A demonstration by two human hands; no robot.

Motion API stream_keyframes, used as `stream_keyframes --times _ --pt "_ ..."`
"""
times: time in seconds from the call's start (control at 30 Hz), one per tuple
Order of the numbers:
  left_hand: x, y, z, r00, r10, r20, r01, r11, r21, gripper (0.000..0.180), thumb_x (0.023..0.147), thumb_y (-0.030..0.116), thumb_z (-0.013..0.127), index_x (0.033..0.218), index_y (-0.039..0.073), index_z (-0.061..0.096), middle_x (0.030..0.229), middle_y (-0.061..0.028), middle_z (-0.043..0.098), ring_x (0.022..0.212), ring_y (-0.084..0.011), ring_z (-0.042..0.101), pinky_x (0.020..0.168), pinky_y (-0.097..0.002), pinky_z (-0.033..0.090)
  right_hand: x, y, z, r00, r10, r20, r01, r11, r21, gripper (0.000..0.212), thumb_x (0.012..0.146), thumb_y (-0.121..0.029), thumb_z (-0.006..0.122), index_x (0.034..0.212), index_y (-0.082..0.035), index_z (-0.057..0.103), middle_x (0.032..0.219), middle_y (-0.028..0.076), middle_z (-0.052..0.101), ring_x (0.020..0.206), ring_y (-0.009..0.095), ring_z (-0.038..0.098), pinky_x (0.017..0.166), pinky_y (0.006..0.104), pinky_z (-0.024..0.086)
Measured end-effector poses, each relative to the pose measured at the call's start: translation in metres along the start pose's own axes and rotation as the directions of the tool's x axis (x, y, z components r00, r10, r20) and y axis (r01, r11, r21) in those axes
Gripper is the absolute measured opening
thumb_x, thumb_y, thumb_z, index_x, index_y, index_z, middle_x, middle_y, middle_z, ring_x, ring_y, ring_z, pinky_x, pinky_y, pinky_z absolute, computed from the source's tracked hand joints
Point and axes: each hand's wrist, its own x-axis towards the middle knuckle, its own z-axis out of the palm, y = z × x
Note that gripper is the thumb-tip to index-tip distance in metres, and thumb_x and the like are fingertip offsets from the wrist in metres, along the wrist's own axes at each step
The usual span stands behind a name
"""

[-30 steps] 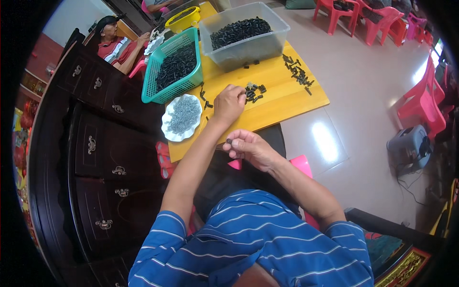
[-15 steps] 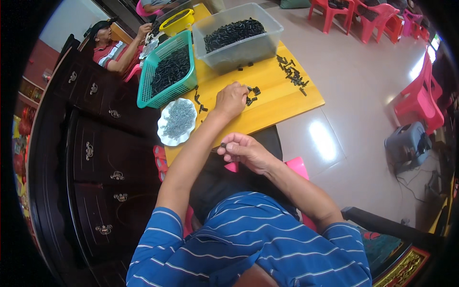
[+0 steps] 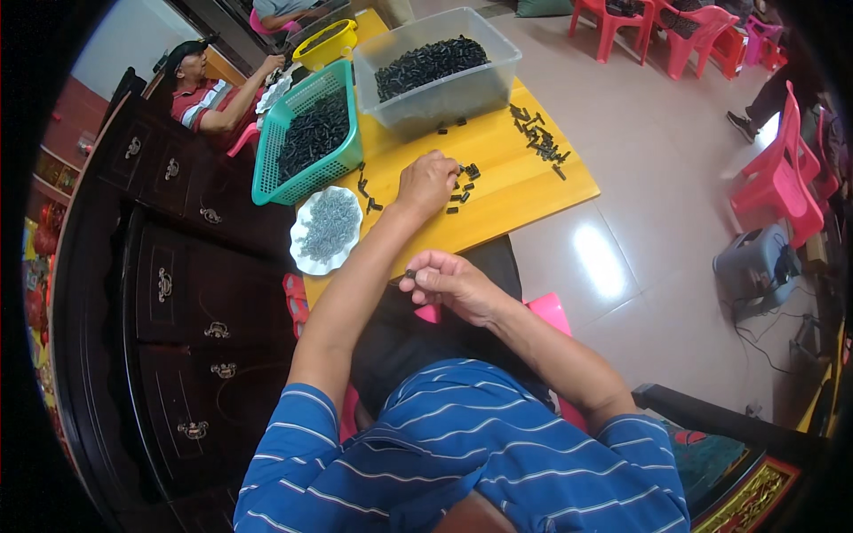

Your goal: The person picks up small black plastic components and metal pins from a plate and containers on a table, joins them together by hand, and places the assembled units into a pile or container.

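At frame centre the left hand point(image 3: 426, 182) rests curled over small black parts point(image 3: 462, 182) on the yellow table point(image 3: 524, 191); below it, the right hand point(image 3: 453, 284) pinches one small dark piece point(image 3: 410, 274)

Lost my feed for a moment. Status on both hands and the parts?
Left hand down on loose small black parts on the yellow table. Right hand pinching one small black part over the lap. Nothing blocking.

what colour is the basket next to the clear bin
Teal green, a slotted plastic basket full of small black parts, left of the clear bin; seen in the head view.
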Motion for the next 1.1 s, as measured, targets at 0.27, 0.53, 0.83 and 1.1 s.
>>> stream_keyframes --times 0.27,0.53,0.83,1.1 --pt "0.008 -0.003 0.002 0.998 -0.020 0.051 0.017 0.998 0.059 0.010 0.085 0.017 0.067 0.086 0.011 0.075 0.089 -0.0102 0.068 0.089 -0.0328 0.068 0.077 -0.0466 0.054 0.002 -0.001 -0.001 0.997 0.045 -0.056 -0.047 0.998 -0.030 0.021 0.100 -0.018 0.065 0.119 -0.011 0.061 0.109 0.003 0.072 0.084 0.007 0.066 0.080 0.0226 0.054" --pt "0.018 -0.010 0.003 0.995 -0.019 0.102 0.013 0.998 0.058 0.005 0.083 0.016 0.071 0.084 0.012 0.073 0.090 -0.0104 0.068 0.090 -0.0333 0.068 0.078 -0.0475 0.055 0.011 -0.007 -0.026 0.943 0.084 -0.321 -0.087 0.996 0.004 0.017 0.101 -0.017 0.062 0.117 -0.012 0.060 0.105 0.002 0.072 0.083 0.009 0.066 0.077 0.0239 0.054" --pt "0.007 -0.004 -0.010 0.998 0.035 0.060 -0.034 0.999 -0.025 0.012 0.084 0.017 0.066 0.090 0.012 0.075 0.090 -0.0084 0.070 0.089 -0.0313 0.068 0.077 -0.0448 0.055 0.013 -0.004 -0.034 0.935 0.054 -0.350 -0.056 0.998 0.003 0.018 0.101 -0.019 0.066 0.117 -0.012 0.061 0.111 0.004 0.072 0.092 0.012 0.067 0.080 0.0269 0.053" --pt "-0.003 -0.003 -0.006 0.984 0.034 0.174 -0.024 0.998 -0.060 0.017 0.083 0.018 0.066 0.094 0.011 0.077 0.093 -0.0091 0.073 0.087 -0.0318 0.070 0.078 -0.0441 0.056 0.018 -0.007 -0.028 0.918 0.030 -0.396 -0.082 0.990 -0.115 0.017 0.104 -0.019 0.059 0.118 -0.012 0.061 0.117 0.001 0.070 0.099 0.009 0.064 0.085 0.0282 0.051"
